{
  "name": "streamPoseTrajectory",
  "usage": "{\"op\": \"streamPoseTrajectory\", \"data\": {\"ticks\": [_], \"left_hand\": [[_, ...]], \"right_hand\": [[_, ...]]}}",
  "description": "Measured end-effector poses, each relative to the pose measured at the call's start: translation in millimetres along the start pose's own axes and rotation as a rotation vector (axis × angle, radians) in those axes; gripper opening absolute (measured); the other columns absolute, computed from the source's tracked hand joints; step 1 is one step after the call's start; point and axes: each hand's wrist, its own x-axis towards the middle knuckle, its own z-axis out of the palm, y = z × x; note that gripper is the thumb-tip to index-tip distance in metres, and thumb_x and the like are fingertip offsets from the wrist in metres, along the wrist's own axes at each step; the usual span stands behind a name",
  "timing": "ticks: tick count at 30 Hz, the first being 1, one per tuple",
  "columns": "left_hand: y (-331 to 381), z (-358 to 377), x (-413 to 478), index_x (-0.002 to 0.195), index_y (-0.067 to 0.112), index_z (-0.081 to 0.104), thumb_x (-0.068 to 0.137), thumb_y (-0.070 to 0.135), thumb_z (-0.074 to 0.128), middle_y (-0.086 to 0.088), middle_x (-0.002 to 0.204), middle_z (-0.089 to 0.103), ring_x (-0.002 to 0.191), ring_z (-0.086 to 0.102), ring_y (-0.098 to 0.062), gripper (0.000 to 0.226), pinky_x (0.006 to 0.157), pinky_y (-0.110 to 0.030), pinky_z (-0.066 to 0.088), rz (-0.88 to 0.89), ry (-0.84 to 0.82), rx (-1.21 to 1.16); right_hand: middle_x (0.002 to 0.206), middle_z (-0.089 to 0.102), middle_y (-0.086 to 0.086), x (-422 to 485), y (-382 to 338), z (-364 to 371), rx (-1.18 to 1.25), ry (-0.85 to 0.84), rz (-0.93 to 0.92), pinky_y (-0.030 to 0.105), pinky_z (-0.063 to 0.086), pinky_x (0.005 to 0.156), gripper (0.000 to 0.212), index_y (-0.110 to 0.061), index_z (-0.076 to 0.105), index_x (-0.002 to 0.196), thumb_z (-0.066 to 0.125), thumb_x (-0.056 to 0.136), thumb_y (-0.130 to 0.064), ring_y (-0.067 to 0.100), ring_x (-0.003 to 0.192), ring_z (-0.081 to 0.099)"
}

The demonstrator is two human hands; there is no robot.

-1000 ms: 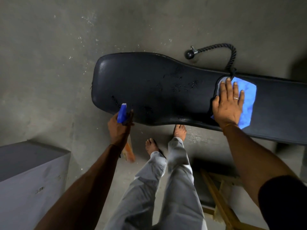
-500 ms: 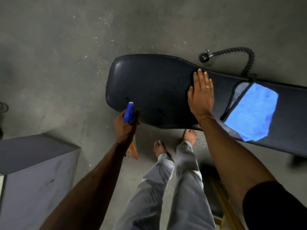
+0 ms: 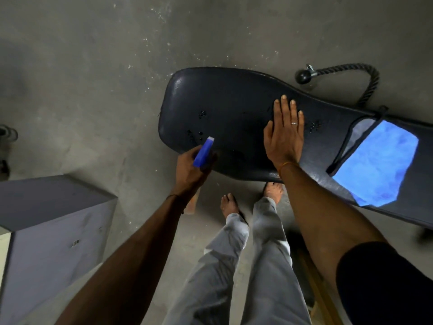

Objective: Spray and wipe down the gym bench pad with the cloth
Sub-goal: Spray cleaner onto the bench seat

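The right hand (image 3: pixel 284 134) has left the blue cloth (image 3: pixel 377 165) it pressed a second ago. It now lies flat on the bare middle of the black bench pad (image 3: pixel 229 97), fingers straight and close together. The cloth stays spread on the pad's narrow part, apart from that hand. The left hand (image 3: pixel 187 170) grips a blue spray bottle (image 3: pixel 203 152) at the pad's near edge. Wiping looks paused, with more spraying likely. The pad is glossy and dotted with droplets (image 3: pixel 201 113).
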Motion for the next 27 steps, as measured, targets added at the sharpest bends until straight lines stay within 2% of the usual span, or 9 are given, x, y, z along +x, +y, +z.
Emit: {"op": "streamPoseTrajectory", "data": {"ticks": [3, 6, 9, 11, 14, 18, 21, 25, 27], "left_hand": [[8.7, 4.7, 11.5, 0.077, 0.031, 0.056, 0.098, 0.032, 0.065, 0.009, 0.065, 0.055, 0.057, 0.053, -0.004, 0.023, 0.06, -0.018, 0.044, -0.002, -0.003, 0.059], [7.4, 7.3, 13.9, 0.086, 0.033, 0.059, 0.097, 0.037, 0.066, 0.006, 0.074, 0.061, 0.067, 0.061, -0.013, 0.014, 0.067, -0.03, 0.054, -0.022, 0.025, 0.035], [-1.9, 1.8, 10.3, 0.093, 0.021, 0.065, 0.096, 0.036, 0.068, -0.001, 0.079, 0.065, 0.073, 0.065, -0.023, 0.016, 0.072, -0.042, 0.057, -0.074, 0.113, -0.037], [-11.4, -7.2, 7.7, 0.088, 0.018, 0.067, 0.093, 0.035, 0.072, -0.004, 0.073, 0.065, 0.07, 0.066, -0.028, 0.019, 0.071, -0.05, 0.058, -0.15, 0.216, -0.059], [-19.6, -20.4, 3.4, 0.082, 0.023, 0.065, 0.091, 0.029, 0.075, 0.0, 0.07, 0.063, 0.064, 0.065, -0.015, 0.015, 0.073, -0.047, 0.06, -0.253, 0.297, -0.165], [-22.6, -28.0, -10.4, 0.096, 0.007, 0.063, 0.094, 0.026, 0.071, -0.005, 0.076, 0.062, 0.065, 0.065, -0.011, 0.021, 0.065, -0.022, 0.057, -0.297, 0.293, -0.232], [-31.8, -23.2, -30.1, 0.098, 0.006, 0.064, 0.095, 0.026, 0.07, -0.011, 0.08, 0.064, 0.068, 0.065, -0.017, 0.021, 0.063, -0.02, 0.055, -0.37, 0.292, -0.223], [-43.2, -13.0, -47.7, 0.093, 0.002, 0.065, 0.094, 0.031, 0.071, -0.015, 0.081, 0.068, 0.072, 0.068, -0.021, 0.029, 0.074, -0.034, 0.059, -0.393, 0.305, -0.225], [-43.3, -11.3, -47.8, 0.09, 0.009, 0.064, 0.095, 0.029, 0.07, -0.011, 0.079, 0.066, 0.07, 0.067, -0.018, 0.021, 0.072, -0.033, 0.058, -0.404, 0.317, -0.27]], "right_hand": [[0.171, 0.019, 0.005, 1.3, -0.1, -0.5, 0.024, 0.001, 0.004, 0.045, 0.013, 0.129, 0.057, -0.015, 0.025, 0.161, 0.028, 0.107, -0.031, 0.024, 0.158, 0.015], [0.171, 0.019, 0.004, 0.9, -0.3, 0.0, 0.03, 0.002, 0.008, 0.045, 0.014, 0.129, 0.057, -0.015, 0.025, 0.161, 0.029, 0.107, -0.032, 0.024, 0.158, 0.015], [0.171, 0.019, 0.004, 1.2, 0.3, 0.4, 0.032, 0.009, 0.009, 0.045, 0.013, 0.129, 0.057, -0.016, 0.026, 0.161, 0.029, 0.107, -0.031, 0.023, 0.158, 0.015], [0.171, 0.021, 0.005, 0.6, 0.6, 1.0, 0.029, 0.021, 0.007, 0.044, 0.012, 0.13, 0.056, -0.015, 0.027, 0.161, 0.03, 0.107, -0.031, 0.024, 0.158, 0.016], [0.171, 0.021, 0.005, 0.9, 0.6, 0.7, 0.034, 0.023, 0.005, 0.044, 0.011, 0.13, 0.056, -0.015, 0.028, 0.16, 0.03, 0.106, -0.031, 0.024, 0.158, 0.017], [0.171, 0.019, 0.005, 0.5, -0.3, 0.1, 0.024, 0.013, 0.002, 0.045, 0.011, 0.13, 0.057, -0.015, 0.026, 0.161, 0.028, 0.107, -0.031, 0.024, 0.158, 0.015], [0.171, 0.018, 0.004, 0.8, -0.7, -0.2, 0.018, 0.007, 0.007, 0.045, 0.012, 0.13, 0.057, -0.015, 0.025, 0.161, 0.027, 0.107, -0.031, 0.024, 0.159, 0.014], [0.172, 0.017, 0.004, 0.3, -0.6, 0.9, 0.013, 0.003, 0.006, 0.046, 0.012, 0.129, 0.057, -0.015, 0.024, 0.162, 0.027, 0.107, -0.031, 0.024, 0.159, 0.014], [0.172, 0.017, 0.004, 0.6, -0.7, 1.0, 0.009, 0.004, 0.008, 0.046, 0.012, 0.129, 0.057, -0.015, 0.023, 0.162, 0.028, 0.107, -0.031, 0.024, 0.159, 0.013]]}}
